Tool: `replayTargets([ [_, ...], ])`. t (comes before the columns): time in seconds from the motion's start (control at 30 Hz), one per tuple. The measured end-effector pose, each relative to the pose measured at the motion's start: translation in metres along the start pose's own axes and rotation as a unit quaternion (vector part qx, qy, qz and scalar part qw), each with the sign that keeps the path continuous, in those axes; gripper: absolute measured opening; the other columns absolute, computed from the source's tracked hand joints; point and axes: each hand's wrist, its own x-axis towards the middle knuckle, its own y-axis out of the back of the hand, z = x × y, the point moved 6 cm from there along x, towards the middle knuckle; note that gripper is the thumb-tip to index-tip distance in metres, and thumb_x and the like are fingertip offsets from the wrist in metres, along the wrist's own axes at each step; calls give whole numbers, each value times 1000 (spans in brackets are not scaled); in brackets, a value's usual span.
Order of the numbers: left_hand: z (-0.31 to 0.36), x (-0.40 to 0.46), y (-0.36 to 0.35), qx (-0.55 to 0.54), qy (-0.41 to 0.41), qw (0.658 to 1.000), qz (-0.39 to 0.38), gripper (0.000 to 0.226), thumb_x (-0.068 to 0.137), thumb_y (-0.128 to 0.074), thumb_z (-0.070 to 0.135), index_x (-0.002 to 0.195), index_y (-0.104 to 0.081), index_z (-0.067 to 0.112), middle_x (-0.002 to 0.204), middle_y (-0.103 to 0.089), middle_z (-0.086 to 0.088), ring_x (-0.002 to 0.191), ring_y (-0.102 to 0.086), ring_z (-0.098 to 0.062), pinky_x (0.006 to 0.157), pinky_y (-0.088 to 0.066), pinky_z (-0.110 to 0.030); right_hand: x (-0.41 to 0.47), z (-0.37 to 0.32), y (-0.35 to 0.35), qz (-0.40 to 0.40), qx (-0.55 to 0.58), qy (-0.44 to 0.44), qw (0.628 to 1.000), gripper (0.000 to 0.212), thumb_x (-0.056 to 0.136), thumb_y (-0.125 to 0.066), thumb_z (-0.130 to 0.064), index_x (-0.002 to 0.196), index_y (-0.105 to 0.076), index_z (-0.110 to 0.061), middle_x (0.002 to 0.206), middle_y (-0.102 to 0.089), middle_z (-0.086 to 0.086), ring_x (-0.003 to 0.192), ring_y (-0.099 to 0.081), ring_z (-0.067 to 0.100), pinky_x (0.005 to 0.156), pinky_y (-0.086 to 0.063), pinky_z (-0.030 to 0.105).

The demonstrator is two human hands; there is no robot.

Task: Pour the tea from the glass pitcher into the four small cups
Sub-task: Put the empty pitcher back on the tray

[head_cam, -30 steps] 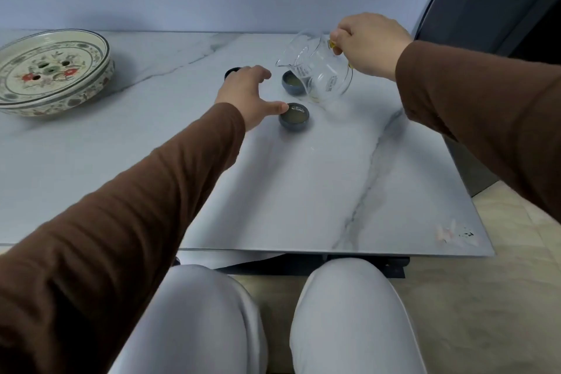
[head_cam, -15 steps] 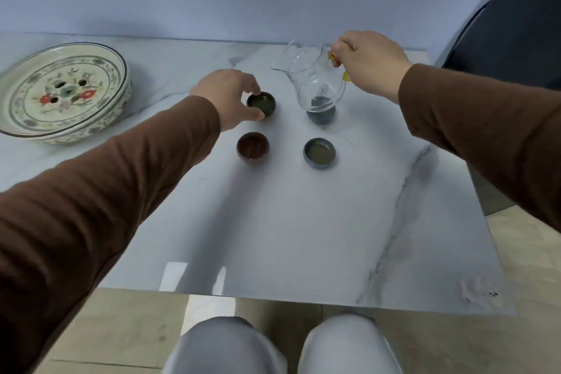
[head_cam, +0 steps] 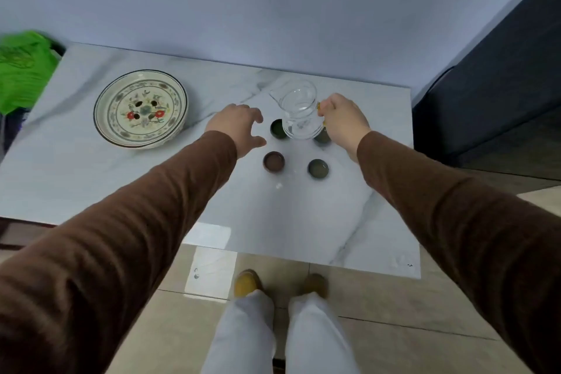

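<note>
Working outward, I see the brown cup [head_cam: 273, 161] and grey-green cup [head_cam: 317, 168] nearest, two more behind. My left hand [head_cam: 236, 130] hovers spread and empty; my right hand [head_cam: 343, 118] grips the glass pitcher [head_cam: 299, 114], upright above the far cups. It looks drained, so I'd set it down clear of every rim.

Head view, steeply down over table [head_cam: 121, 197]

A pale blue-grey wall [head_cam: 273, 9] runs across the far side, plain and evenly lit. Against it stands a white marble-look table [head_cam: 303, 222] with grey veins, glossy with a reflected patch of light. Beige floor tiles [head_cam: 394, 313] lie near. Dark furniture [head_cam: 501, 85] sits right; green fabric [head_cam: 21, 70] far left.
</note>
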Motion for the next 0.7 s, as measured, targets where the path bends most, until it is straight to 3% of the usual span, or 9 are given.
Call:
replayTargets([
  [0.33, -22, -75, 56, -14, 78, 997, -18, 49, 81, -67, 43, 124, -57, 23, 126, -61, -1, 121, -51, -25, 95, -46, -40, -53, -55, -17, -36, -3, -4, 999, 34, 98, -30, -28, 99, -59, -10, 106, -66, 13, 103, -58, 35, 93, -47, 44],
  [0.47, -49, -92, 61, -21, 104, 994, -22, 49, 81, -68, 43, 124, -57, 22, 125, -62, -1, 119, -52, -26, 95, -47, -42, -62, -78, -40, -49, -3, -3, 999, 28, 99, -28, -27, 91, -54, -18, 90, -57, 2, 102, -56, 33, 87, -45, 38],
  [0.63, -68, -101, 68, -16, 103, 994, -19, 49, 81, -67, 44, 124, -57, 23, 125, -62, -1, 118, -54, -25, 95, -48, -41, -61, -88, -60, -60, 1, 0, 998, 26, 98, -27, -24, 92, -51, -18, 91, -52, 1, 90, -50, 27, 88, -46, 41],
  [0.7, -152, -108, 89, -24, 114, 993, -36, 49, 81, -67, 44, 124, -57, 23, 125, -62, -2, 118, -53, -25, 95, -47, -41, -62, -147, -120, -64, -1, -3, 998, 27, 99, -27, -22, 96, -53, -14, 93, -53, 2, 89, -49, 26, 90, -45, 42],
])
